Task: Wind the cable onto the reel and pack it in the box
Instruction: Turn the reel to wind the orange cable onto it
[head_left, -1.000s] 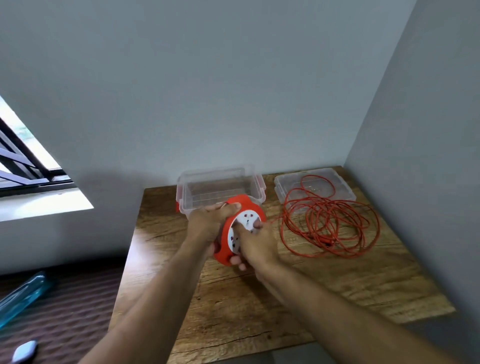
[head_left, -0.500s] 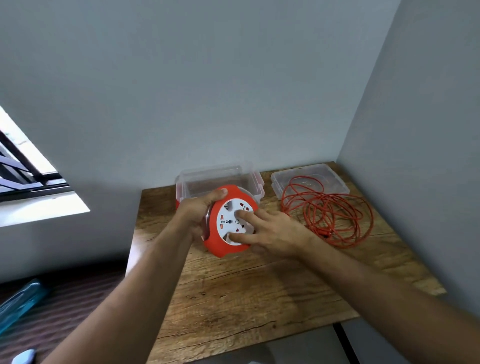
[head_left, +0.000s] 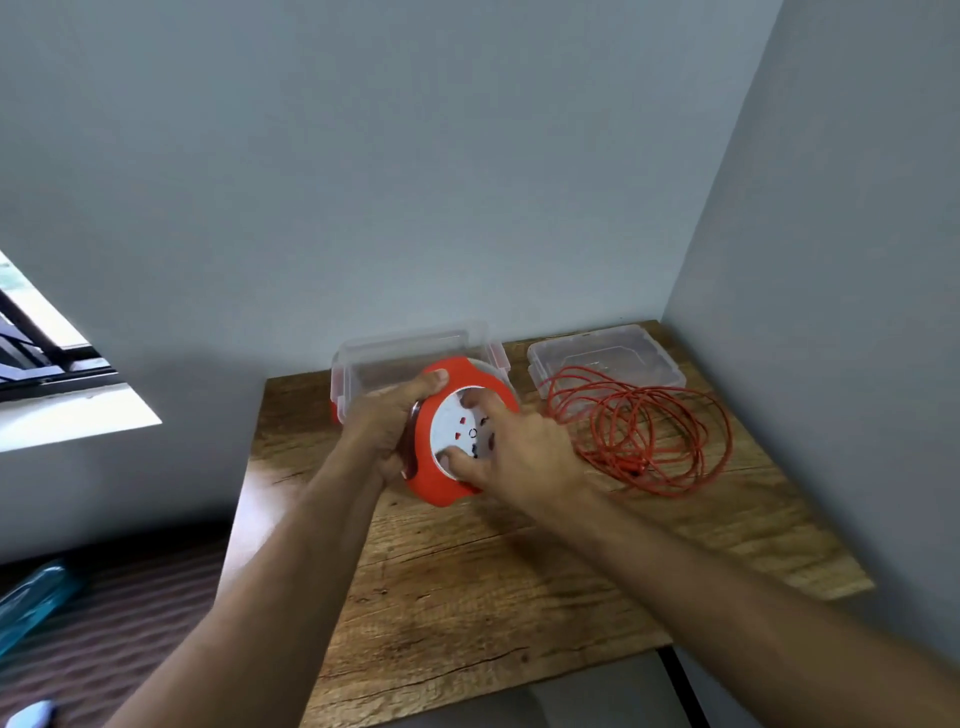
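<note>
- While two bare forearms reach forward from the bottom edge, a wooden tabletop (head_left: 467, 597) with dark grain fills the near middle, set into a corner of grey walls.
- The left hand (head_left: 382, 431) grips the left rim of a round red cable reel (head_left: 441, 483), thumb curled over the top edge, holding it tilted up just above the tabletop.
- The right hand (head_left: 524, 452) lies on the reel's white socket face, fingers spread and lightly bent, with fingertips pressing on it; it does not close around anything.
- To the right of the reel, a loose heap of orange-red cable (head_left: 649, 431) lies in overlapping loops on the tabletop, none of it visibly wound on the reel.
- Directly behind the reel stands a clear plastic box (head_left: 410, 348), open on top, with red clips at its sides.
- Farther right, against the corner, a clear lid (head_left: 602, 353) lies flat, with the far loops of the cable resting across its near edge.
</note>
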